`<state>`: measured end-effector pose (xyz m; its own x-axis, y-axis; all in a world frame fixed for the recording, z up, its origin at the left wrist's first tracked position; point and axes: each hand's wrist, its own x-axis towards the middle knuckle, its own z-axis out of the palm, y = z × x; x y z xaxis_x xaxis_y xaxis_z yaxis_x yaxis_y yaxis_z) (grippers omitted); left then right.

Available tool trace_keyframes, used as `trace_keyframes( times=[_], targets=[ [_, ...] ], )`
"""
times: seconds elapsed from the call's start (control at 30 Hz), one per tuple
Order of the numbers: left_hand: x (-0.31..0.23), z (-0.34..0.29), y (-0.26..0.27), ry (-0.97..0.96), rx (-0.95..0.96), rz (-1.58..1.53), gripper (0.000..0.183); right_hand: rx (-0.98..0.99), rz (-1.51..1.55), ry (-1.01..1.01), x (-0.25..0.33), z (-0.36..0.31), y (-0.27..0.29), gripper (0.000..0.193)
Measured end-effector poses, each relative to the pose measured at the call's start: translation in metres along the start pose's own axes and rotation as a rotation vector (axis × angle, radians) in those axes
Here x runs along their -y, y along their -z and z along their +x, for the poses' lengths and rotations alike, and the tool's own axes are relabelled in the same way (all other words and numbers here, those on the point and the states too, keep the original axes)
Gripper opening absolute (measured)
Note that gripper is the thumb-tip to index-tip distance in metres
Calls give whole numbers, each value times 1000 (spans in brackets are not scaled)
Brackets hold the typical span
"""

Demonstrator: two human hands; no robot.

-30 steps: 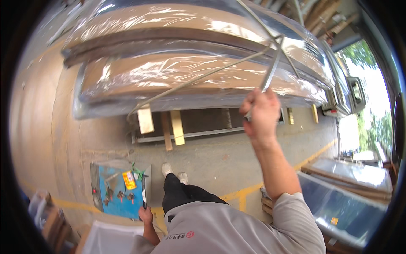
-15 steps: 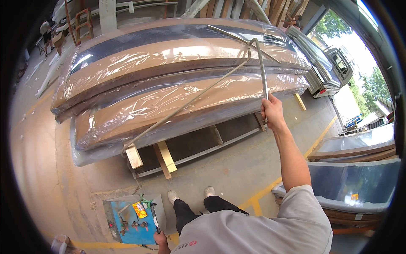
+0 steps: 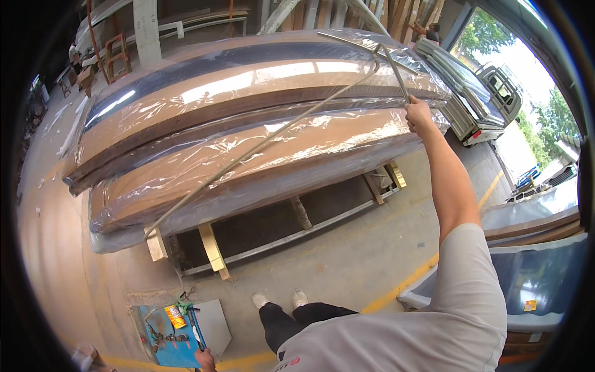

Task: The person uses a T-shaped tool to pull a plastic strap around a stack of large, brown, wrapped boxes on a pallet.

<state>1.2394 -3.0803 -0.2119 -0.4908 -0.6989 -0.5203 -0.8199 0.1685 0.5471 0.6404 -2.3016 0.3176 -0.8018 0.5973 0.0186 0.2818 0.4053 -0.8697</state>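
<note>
My right hand (image 3: 418, 116) reaches out over the right end of the wrapped stack (image 3: 248, 149), closed round the shaft of a T-headed metal wand (image 3: 396, 75). The thin crossbar of the wand lies just over the top of the stack; whether they touch I cannot tell. A tan hose (image 3: 266, 141) slants from the wand's bend across the plastic-wrapped layers to a wooden block (image 3: 156, 245). At the lower edge, my left hand (image 3: 204, 359), partly cut off, is closed on a dark slim bar (image 3: 197, 328) beside a blue-topped box (image 3: 167, 353) with valves.
Wooden bearers (image 3: 212, 247) and a metal frame (image 3: 291, 234) carry the stack. An orange-yellow can (image 3: 175, 316) stands on the box. Curved glass panels (image 3: 539, 279) are stacked at right. A truck (image 3: 480, 121) and another person (image 3: 427, 32) are at the far right.
My right hand and the wand have moved up and to the right, farther over the stack. My left hand sits lower and more to the left in view. The view itself has shifted slightly.
</note>
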Motion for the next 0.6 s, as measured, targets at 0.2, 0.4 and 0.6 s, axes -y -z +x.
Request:
trace_keyframes(
  times=[0.2,0.4,0.6],
  targets=[
    [9,-20,-35,25,59,-239,14,-15,-81,-54,-20,37,43,59],
    [6,-57,-63,30,138,25,17,-43,-256,-33,-29,8,51,53],
    [-5,-75,-76,18,106,255,34,-23,-309,97,-55,89,43,50]
  ],
)
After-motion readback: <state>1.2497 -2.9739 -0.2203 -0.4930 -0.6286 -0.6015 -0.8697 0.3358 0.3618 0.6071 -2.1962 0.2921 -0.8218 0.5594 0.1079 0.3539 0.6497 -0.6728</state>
